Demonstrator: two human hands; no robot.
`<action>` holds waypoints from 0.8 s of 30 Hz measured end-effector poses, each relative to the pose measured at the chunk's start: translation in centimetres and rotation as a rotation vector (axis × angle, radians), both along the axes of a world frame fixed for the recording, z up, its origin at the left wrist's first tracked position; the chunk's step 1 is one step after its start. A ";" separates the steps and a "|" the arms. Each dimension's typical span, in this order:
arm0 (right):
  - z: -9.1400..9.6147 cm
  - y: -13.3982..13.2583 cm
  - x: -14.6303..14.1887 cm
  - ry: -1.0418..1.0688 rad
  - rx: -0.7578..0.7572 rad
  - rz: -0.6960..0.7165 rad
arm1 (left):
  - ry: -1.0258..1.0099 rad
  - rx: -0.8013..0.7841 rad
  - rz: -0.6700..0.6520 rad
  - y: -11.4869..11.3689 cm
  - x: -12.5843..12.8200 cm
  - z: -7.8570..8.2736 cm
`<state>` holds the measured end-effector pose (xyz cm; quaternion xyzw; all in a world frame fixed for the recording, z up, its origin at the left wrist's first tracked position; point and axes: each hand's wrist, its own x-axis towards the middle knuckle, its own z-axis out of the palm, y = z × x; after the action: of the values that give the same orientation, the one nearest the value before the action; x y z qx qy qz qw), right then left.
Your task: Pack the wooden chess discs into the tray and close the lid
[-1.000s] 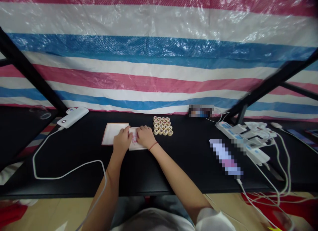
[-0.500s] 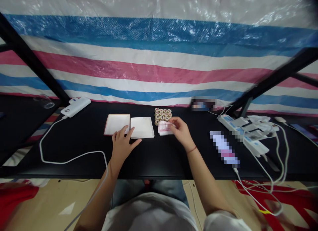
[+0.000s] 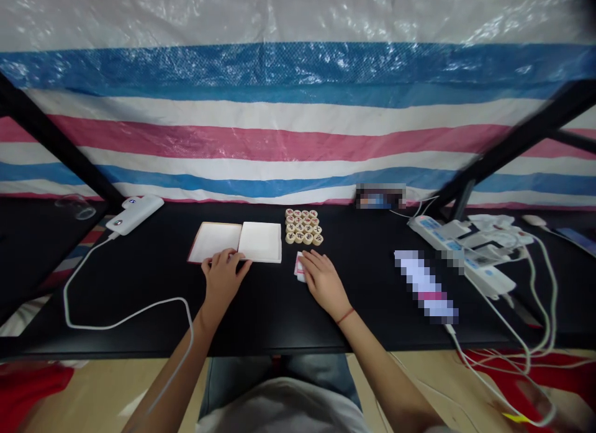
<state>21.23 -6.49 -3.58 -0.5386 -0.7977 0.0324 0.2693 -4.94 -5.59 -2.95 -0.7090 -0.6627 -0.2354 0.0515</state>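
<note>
On the black table (image 3: 274, 309) lie two white box halves side by side. The left one is a shallow tray with a reddish rim (image 3: 214, 241), and the right one is a plain white box half (image 3: 259, 241). My left hand (image 3: 224, 279) rests with its fingertips on the tray's near edge, fingers apart. A block of round wooden Chinese chess pieces (image 3: 302, 227) stands behind the box halves. My right hand (image 3: 323, 281) lies on the table, its fingertips touching a small pink-and-white packet (image 3: 300, 267), which it does not grip.
A white power bank (image 3: 135, 214) sits at the back left, its white cable looping across the table. A power strip (image 3: 447, 234) with plugs and tangled cables lies at the right. Blurred objects (image 3: 424, 287) lie beside it. A striped tarp hangs behind the table.
My right hand has let go of the packet, which now lies nearer me on the table. The box halves now sit edge to edge, and my left hand has shifted left to the tray.
</note>
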 end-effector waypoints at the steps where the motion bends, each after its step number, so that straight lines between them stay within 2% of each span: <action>1: 0.0 0.1 0.0 -0.017 0.002 0.010 | 0.004 0.003 0.004 0.2 0.0 0.0; 6: 0.1 0.5 -0.3 0.015 0.044 -0.039 | 0.037 0.011 0.015 1.0 0.2 -0.2; 14: -1.0 1.3 -0.3 0.037 0.031 -0.002 | 0.043 0.031 0.001 2.1 0.7 0.1; 16: -0.8 1.4 -0.3 0.034 0.056 -0.011 | 0.056 0.055 0.002 2.2 0.8 0.1; 20: 0.4 0.6 -1.0 0.033 0.188 -0.012 | 0.076 0.199 0.012 1.4 1.1 0.2; 22: 0.9 -0.1 -2.1 -0.002 0.194 0.004 | 0.079 0.195 -0.099 0.8 1.5 0.1; 24: 1.1 -0.4 -3.7 -0.082 0.137 0.040 | 0.110 0.102 -0.265 0.3 1.9 0.0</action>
<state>17.49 -6.85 -2.53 -0.5038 -0.8191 -0.0388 0.2718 -3.00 -5.26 -2.99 -0.7987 -0.5466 -0.2342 0.0920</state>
